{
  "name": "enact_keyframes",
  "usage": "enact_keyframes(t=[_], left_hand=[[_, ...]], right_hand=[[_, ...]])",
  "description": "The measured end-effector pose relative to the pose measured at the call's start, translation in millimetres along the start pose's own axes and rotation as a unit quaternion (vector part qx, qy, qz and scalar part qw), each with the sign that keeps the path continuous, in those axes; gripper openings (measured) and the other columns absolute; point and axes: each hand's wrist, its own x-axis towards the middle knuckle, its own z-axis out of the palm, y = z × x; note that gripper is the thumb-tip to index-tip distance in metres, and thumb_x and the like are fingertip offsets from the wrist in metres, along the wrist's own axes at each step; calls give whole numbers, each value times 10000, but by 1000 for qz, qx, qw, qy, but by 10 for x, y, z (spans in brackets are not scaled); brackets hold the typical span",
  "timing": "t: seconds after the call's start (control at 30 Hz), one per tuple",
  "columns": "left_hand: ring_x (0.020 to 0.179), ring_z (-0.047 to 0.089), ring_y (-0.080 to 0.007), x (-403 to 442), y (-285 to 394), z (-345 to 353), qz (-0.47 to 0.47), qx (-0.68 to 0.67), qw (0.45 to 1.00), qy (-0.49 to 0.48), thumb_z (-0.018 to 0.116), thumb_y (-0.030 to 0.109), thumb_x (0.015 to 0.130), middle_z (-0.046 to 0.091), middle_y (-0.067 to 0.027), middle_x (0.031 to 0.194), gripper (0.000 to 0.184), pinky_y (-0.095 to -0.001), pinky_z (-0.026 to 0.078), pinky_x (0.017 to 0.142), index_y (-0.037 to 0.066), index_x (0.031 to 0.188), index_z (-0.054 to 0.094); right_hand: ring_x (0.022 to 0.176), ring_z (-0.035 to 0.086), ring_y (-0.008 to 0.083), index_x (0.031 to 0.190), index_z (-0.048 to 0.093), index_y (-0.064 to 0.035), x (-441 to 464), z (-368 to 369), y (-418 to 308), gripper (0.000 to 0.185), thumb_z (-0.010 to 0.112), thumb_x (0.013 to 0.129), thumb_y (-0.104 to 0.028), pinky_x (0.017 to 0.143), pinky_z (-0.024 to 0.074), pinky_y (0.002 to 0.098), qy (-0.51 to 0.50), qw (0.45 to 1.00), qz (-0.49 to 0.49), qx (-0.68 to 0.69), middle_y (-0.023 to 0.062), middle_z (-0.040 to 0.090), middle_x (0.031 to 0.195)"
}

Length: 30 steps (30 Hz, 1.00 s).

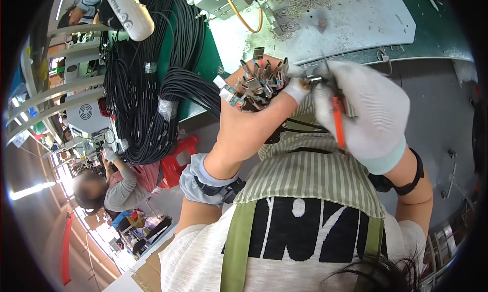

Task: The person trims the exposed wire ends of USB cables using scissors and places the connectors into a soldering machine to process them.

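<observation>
My left hand (244,132), bare with white wrapping on the fingertips, is closed around a bunch of black cables. Their metal connector ends (258,81) stick up out of the fist, some with coloured wires showing. Between my left thumb and finger one metal connector (316,79) points toward the right hand. My right hand (378,106), in a white knitted glove, is closed on pliers with an orange handle (338,120). The pliers' jaws are close to that connector; whether they touch it I cannot tell.
Long bundles of black cable (140,99) hang over the green bench edge at left. On the bench, a pale board (356,25) carries many small metal bits beside a grey fixture (218,5). A red stool (178,160) and another person (124,185) are farther left.
</observation>
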Motion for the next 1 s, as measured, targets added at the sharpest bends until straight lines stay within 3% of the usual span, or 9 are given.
enact_keyframes(t=[0.1,0.23,0.33,0.43,0.53,0.67,0.77,0.87,1.0], left_hand=[[745,546,-30,-24,4,23,15,38,998,40,684,-26,766,606,3,796,184,-196,447,596,-3,915,580],[754,541,-32,4,-90,-1,102,135,985,21,681,-34,755,601,1,800,198,-187,448,618,-2,920,576],[756,539,-36,15,-138,77,162,157,974,11,677,-32,754,599,-1,807,200,-190,448,628,2,921,572],[751,535,-38,22,-132,114,200,126,971,29,676,-26,751,598,-2,816,204,-196,445,626,7,919,566],[737,569,-69,45,8,-7,302,309,892,-133,665,-81,759,620,-20,844,234,-203,456,702,-2,958,570],[701,569,-69,30,-80,89,193,154,969,-19,678,-72,758,622,-20,837,199,-204,457,648,1,914,577],[675,566,-72,53,-127,3,152,177,972,-7,690,-72,746,618,-20,808,203,-205,457,624,0,901,582],[653,560,-71,49,-120,37,105,173,979,5,703,-65,735,611,-20,778,210,-207,449,595,1,894,584],[615,525,-58,48,-112,11,21,130,991,2,698,-30,745,582,-5,722,182,-208,416,547,5,881,582]], right_hand=[[543,582,269,948,623,-36,15,-6,-45,263,662,691,-67,528,463,293,42,996,-16,-77,97,572,666],[549,592,266,947,621,-40,-40,-34,-111,245,656,705,-57,539,470,309,-65,984,5,-167,103,565,629],[557,602,268,927,620,-16,-109,-43,-103,202,641,729,-44,533,465,306,-143,980,136,17,124,568,637],[528,570,290,877,607,-34,-118,-33,-93,151,658,753,-103,503,450,328,-115,971,167,124,123,551,617],[514,553,300,851,600,-41,-157,3,-98,137,662,767,-129,490,443,334,-94,962,185,175,125,542,609],[516,553,296,853,599,-34,-157,7,-100,132,652,774,-126,492,443,326,-75,967,187,159,130,540,610],[517,557,291,861,600,-34,-123,30,-63,141,650,779,-137,486,438,328,-68,971,183,142,129,539,607],[514,543,294,852,597,-31,-104,107,11,142,637,790,-153,486,421,340,-4,995,55,-82,144,525,600],[509,521,309,815,583,-21,-82,67,-68,151,611,819,-170,493,412,350,-118,966,196,120,145,496,574]])
